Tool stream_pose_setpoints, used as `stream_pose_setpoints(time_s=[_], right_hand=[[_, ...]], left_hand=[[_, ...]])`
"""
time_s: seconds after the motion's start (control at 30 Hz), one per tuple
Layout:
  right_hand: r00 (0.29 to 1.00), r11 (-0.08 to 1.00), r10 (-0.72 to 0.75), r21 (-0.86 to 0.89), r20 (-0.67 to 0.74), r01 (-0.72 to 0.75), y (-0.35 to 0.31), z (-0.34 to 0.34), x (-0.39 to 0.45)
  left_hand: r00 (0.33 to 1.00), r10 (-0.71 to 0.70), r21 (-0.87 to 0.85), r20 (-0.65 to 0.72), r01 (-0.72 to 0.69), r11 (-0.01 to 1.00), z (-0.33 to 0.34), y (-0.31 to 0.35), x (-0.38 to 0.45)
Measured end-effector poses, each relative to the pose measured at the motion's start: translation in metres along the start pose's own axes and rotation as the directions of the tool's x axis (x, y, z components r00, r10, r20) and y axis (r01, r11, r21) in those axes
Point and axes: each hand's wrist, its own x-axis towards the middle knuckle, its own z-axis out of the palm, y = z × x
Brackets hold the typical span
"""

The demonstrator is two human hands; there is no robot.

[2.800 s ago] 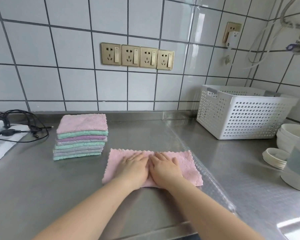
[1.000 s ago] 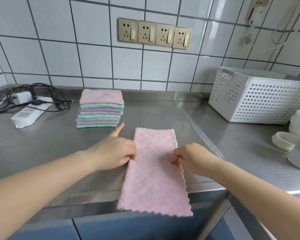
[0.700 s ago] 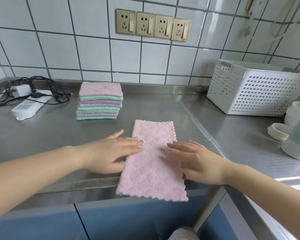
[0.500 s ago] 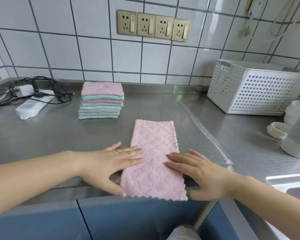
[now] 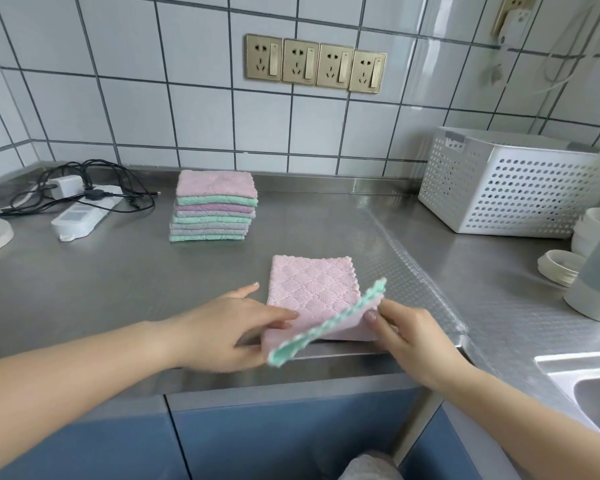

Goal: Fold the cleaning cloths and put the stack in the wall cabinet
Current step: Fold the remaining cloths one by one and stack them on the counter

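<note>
At the lower centre of the frame, on the steel counter, the left hand and right hand pinch the near edge of the pink cloth, lifting it and baring its green underside, while the folded stack sits at centre left.

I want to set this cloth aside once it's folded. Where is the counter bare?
Bare steel lies between the stack and the white basket, and left of the pink cloth, in front of the power strip. It is crowded at the right by the lids and the jug.
</note>
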Motion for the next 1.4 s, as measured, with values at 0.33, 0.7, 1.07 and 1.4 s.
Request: stream_pose_setpoints(time_s=[0.33,0.7,1.07,1.4], right_hand=[[0.9,0.872,0.423,0.316,-0.107,-0.373,-0.003,0.008,0.081],[0.82,0.82,0.572,-0.014,0.03,-0.572,0.018,0.022,0.113],[0.904,0.881,0.422,-0.202,-0.073,-0.427,0.005,0.011,0.131],[0.932,0.892,0.293,-0.411,0.214,-0.186,-0.013,0.066,0.107]], left_hand=[[0.736,-0.626,-0.793,-0.258,0.209,0.572,0.009,-0.006,0.06],[0.722,-0.691,-0.636,-0.023,0.523,0.568,0.007,-0.021,0.092],[0.784,-0.498,-0.104,-0.37,0.498,0.861,-0.013,-0.015,0.1],[0.812,-0.58,0.052,-0.069,0.583,0.811,0.033,-0.018,0.116]])
